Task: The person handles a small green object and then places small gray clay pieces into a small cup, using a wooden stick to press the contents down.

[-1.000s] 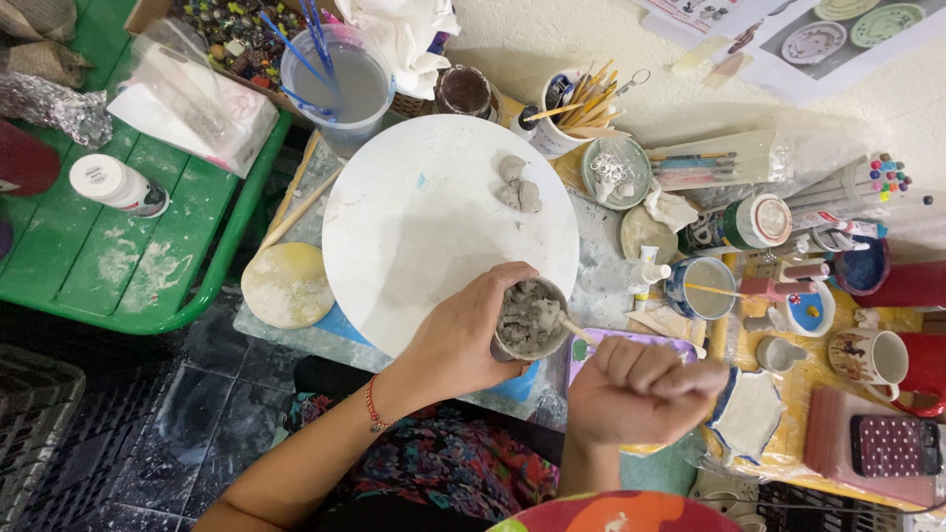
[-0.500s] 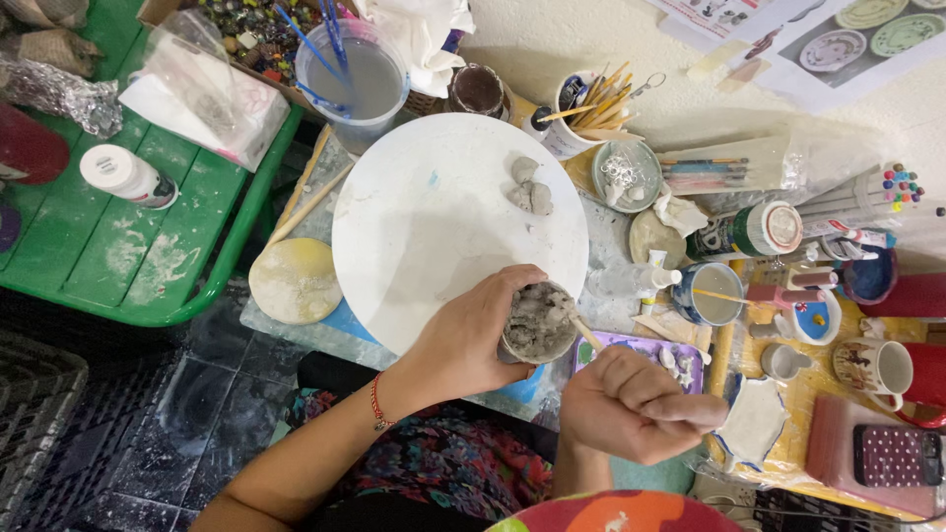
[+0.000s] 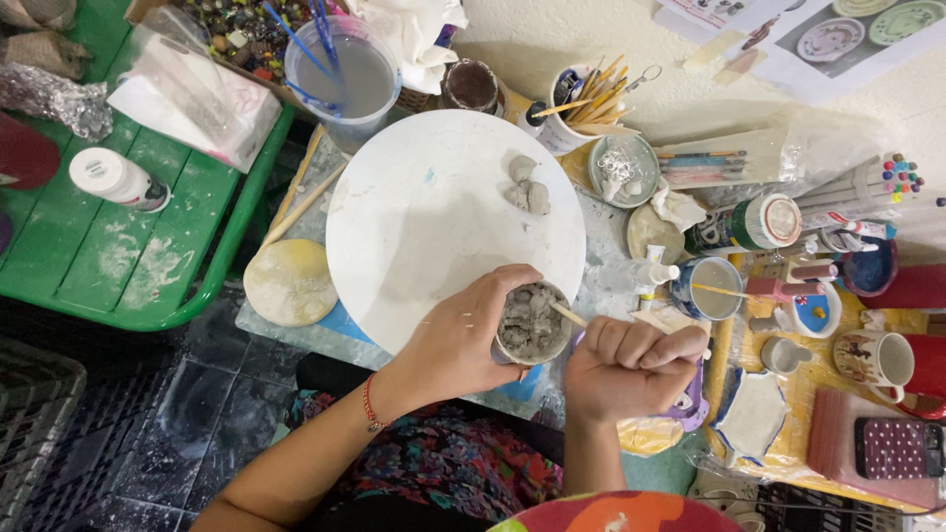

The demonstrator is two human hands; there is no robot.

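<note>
Free room: bare face of round white board (image 3: 434, 227), save clay lumps (image 3: 527, 187) near its far edge. Obstructions: water tub (image 3: 345, 74) behind; brush cup (image 3: 576, 113), dishes and jars crowding right.

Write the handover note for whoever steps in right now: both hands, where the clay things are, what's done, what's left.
Left hand: wrapped around the small cup of grey clay mix, held at the near edge of the round white board.
Right hand: fisted on a thin wooden stick, its tip in the cup.
Elsewhere: grey clay lumps on the board's far side; water tub beyond the board.
Done: the cup holds a lumpy wet mix.
Left: mix looks uneven, so probably more stirring.
</note>
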